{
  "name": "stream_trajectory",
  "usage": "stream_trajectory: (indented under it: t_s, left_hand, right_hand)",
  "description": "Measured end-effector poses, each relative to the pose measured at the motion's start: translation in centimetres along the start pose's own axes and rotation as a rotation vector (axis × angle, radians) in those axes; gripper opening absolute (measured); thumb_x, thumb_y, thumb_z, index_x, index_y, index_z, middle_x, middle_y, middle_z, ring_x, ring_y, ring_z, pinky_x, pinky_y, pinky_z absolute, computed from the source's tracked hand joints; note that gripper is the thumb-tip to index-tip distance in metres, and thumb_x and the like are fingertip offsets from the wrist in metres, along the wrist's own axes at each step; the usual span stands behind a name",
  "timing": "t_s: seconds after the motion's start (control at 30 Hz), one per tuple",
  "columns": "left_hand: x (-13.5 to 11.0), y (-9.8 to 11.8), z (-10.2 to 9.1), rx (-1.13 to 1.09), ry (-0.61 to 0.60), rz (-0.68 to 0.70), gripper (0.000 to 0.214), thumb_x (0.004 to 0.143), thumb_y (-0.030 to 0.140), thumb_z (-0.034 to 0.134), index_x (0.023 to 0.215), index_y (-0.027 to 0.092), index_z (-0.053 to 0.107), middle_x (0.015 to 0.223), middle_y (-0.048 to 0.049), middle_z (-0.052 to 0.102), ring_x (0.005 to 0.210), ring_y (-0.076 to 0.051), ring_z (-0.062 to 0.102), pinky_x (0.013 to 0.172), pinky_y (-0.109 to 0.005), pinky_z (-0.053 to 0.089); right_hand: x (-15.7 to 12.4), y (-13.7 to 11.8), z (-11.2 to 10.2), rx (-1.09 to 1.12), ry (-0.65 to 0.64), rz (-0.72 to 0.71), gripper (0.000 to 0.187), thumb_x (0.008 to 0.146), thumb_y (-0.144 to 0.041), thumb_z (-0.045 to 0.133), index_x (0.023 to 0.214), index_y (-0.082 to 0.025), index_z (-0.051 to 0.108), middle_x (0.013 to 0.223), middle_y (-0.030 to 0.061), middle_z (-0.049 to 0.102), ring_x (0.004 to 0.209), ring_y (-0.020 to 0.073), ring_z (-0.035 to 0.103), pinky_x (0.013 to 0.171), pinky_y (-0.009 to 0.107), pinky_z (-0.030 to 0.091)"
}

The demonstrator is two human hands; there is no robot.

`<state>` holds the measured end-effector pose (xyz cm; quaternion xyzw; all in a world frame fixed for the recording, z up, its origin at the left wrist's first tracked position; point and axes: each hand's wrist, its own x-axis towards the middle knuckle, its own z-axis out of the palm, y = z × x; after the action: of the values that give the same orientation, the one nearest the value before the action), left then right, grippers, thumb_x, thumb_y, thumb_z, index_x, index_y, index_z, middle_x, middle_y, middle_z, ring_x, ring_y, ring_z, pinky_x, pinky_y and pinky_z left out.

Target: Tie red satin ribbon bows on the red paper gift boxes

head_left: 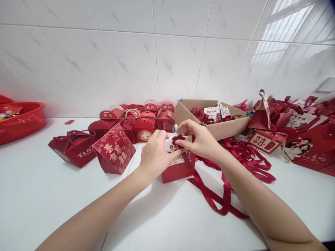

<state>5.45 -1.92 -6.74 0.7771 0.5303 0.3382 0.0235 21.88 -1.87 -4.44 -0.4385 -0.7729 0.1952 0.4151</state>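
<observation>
One small red box point(178, 171), white tag point(170, 145), crimson bow point(178, 138)

The one camera sits on the person's head and looks forward and down across the white table point(52, 195) to the tiled wall point(131, 62), which fills the upper half. It is close in: both forearms run up from the bottom edge, and the left hand point(154, 155) and right hand point(202, 141) are closed on a box point(178, 170) near the middle. The view spans from a basin point(23, 120) at far left to bags point(314, 146) at far right.
</observation>
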Motion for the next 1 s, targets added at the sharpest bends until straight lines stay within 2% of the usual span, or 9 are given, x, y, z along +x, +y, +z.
stream_trajectory:
  t_s: [0.1,0.27,0.4,0.57,0.63,0.73,0.9,0.93,1.0]
  left_hand:
    - [0.1,0.0,-0.7,-0.010,-0.054,0.010,0.035,0.070,0.045,0.062,0.072,0.021,0.037,0.078,0.0003,0.049,0.064,-0.015,0.050,0.047,-0.023,0.028]
    - [0.4,-0.7,-2.2,-0.161,-0.252,0.043,0.017,0.072,0.031,0.058,0.076,0.022,0.045,0.062,0.0032,0.052,0.050,-0.013,0.048,0.044,-0.023,0.030]
    - [0.7,-2.0,-3.5,-0.155,-0.349,0.045,0.018,0.074,0.034,0.057,0.087,0.023,0.053,0.062,0.0010,0.057,0.044,-0.013,0.049,0.038,-0.022,0.028]
    - [1.2,-3.9,-6.2,-0.075,-0.566,-0.047,0.024,0.076,0.041,0.056,0.063,0.021,0.051,0.055,-0.0014,0.058,0.032,-0.011,0.042,0.030,-0.023,0.020]
    - [1.5,-4.5,-7.6,-0.100,-0.601,-0.053,0.026,0.078,0.041,0.055,0.061,0.021,0.054,0.052,-0.0004,0.057,0.030,-0.010,0.040,0.029,-0.023,0.022]
    - [2.0,-4.4,-9.3,-0.165,-0.477,-0.015,0.022,0.079,0.041,0.057,0.069,0.022,0.061,0.054,0.0002,0.059,0.037,-0.012,0.049,0.033,-0.021,0.032]
    - [1.9,-2.5,-9.7,-0.513,-0.044,0.021,0.013,0.077,0.032,0.064,0.083,0.021,0.060,0.072,-0.0017,0.065,0.062,-0.015,0.064,0.050,-0.021,0.049]
    - [1.8,-2.1,-9.5,-0.593,0.014,0.034,0.015,0.077,0.028,0.064,0.089,0.022,0.057,0.072,-0.0005,0.065,0.061,-0.014,0.064,0.052,-0.021,0.051]
    - [1.5,-1.4,-9.3,-0.689,0.084,0.077,0.033,0.079,0.021,0.063,0.108,0.027,0.048,0.069,0.0040,0.062,0.056,-0.011,0.061,0.052,-0.022,0.051]
  right_hand:
    - [-0.1,0.0,-0.1,0.019,-0.019,-0.017,0.025,0.074,-0.021,0.063,0.097,-0.018,0.052,0.090,0.0032,0.060,0.081,0.0153,0.057,0.071,0.030,0.046]
    - [-0.2,-0.2,-0.4,0.043,-0.066,-0.021,0.027,0.076,-0.021,0.062,0.100,-0.019,0.050,0.088,0.0023,0.058,0.077,0.0140,0.055,0.070,0.029,0.045]
    - [-0.2,-0.4,-0.3,0.019,-0.075,-0.003,0.025,0.078,-0.020,0.061,0.099,-0.018,0.049,0.088,0.0017,0.056,0.075,0.0124,0.052,0.068,0.028,0.043]
    - [-0.1,0.2,-0.2,0.020,-0.058,-0.021,0.023,0.078,-0.020,0.060,0.097,-0.018,0.049,0.093,0.0030,0.056,0.082,0.0133,0.052,0.069,0.027,0.043]
    - [0.0,0.4,-0.2,0.035,-0.066,-0.024,0.023,0.078,-0.020,0.060,0.098,-0.018,0.048,0.093,0.0028,0.055,0.083,0.0135,0.052,0.070,0.028,0.043]
    - [-0.2,0.1,-0.2,0.074,-0.116,-0.033,0.025,0.079,-0.019,0.060,0.101,-0.019,0.047,0.090,0.0016,0.053,0.080,0.0127,0.052,0.070,0.027,0.044]
    - [-1.2,-2.1,0.8,0.049,-0.150,-0.109,0.024,0.079,-0.016,0.060,0.097,-0.022,0.045,0.088,0.0003,0.052,0.076,0.0114,0.051,0.064,0.024,0.043]
    - [-1.4,-2.6,1.1,0.037,-0.141,-0.129,0.023,0.079,-0.016,0.059,0.096,-0.022,0.044,0.088,0.0003,0.052,0.073,0.0108,0.050,0.060,0.023,0.042]
    - [-1.9,-3.4,1.4,0.020,-0.106,-0.166,0.022,0.080,-0.016,0.058,0.095,-0.022,0.043,0.087,0.0001,0.051,0.066,0.0094,0.049,0.052,0.021,0.040]
